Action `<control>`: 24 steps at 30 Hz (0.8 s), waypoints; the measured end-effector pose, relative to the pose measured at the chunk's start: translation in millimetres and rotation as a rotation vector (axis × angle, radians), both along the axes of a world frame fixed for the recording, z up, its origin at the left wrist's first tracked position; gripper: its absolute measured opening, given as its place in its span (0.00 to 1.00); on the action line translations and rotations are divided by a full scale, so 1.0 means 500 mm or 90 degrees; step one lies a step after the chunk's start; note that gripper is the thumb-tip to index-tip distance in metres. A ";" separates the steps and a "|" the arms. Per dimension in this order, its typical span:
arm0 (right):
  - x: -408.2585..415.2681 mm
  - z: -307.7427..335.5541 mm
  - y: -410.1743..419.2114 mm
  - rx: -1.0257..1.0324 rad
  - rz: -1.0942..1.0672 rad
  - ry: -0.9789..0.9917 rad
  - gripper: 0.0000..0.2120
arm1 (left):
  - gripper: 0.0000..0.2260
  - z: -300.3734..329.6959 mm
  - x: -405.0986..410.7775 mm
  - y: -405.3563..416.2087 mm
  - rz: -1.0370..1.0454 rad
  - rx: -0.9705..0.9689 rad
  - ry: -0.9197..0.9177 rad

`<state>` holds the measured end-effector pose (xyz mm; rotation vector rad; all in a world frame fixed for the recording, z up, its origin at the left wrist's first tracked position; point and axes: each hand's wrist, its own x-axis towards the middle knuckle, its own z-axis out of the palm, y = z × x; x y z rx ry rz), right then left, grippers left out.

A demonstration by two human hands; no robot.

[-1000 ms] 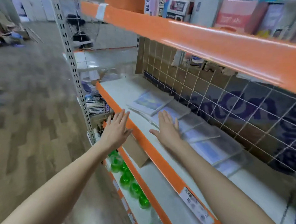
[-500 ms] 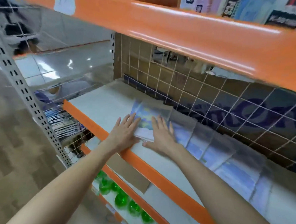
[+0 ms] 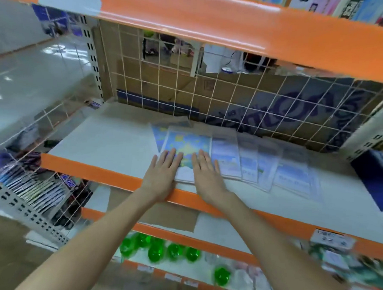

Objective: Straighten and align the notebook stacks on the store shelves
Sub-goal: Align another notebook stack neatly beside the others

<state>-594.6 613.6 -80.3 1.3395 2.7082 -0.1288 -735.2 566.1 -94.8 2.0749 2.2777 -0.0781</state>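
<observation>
1. Both hands now lie side by side on the leftmost blue-and-yellow plastic-wrapped notebook stack [image 3: 186,152], which looks squarer to the white shelf's orange front edge [image 3: 94,172] than half a second ago.
2. Left hand [image 3: 163,173] and right hand [image 3: 206,175] press flat, fingers straight.
3. Pale blue wrapped notebooks [image 3: 259,164] to the right, still fanned and overlapping, seem left to align.

White shelf [image 3: 110,140], overlapping notebooks [image 3: 247,161], dark folder [image 3: 376,178]
</observation>
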 end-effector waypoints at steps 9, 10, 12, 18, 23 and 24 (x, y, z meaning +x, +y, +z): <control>0.099 0.030 -0.031 0.052 -0.047 0.015 0.34 | 0.26 0.021 0.103 -0.023 -0.041 0.091 0.054; 0.116 0.036 -0.029 0.076 -0.056 0.019 0.34 | 0.25 0.027 0.119 -0.018 -0.046 0.099 0.050; 0.180 0.051 -0.028 0.125 -0.089 0.036 0.33 | 0.25 0.048 0.182 -0.004 -0.075 0.126 0.047; 0.446 0.086 -0.037 0.207 -0.185 0.069 0.33 | 0.26 0.096 0.436 0.027 -0.183 0.193 0.049; 0.725 0.105 -0.063 0.264 -0.275 0.040 0.31 | 0.26 0.121 0.707 0.046 -0.299 0.241 0.055; 0.783 0.109 -0.070 0.275 -0.298 0.035 0.31 | 0.26 0.128 0.766 0.049 -0.319 0.244 0.051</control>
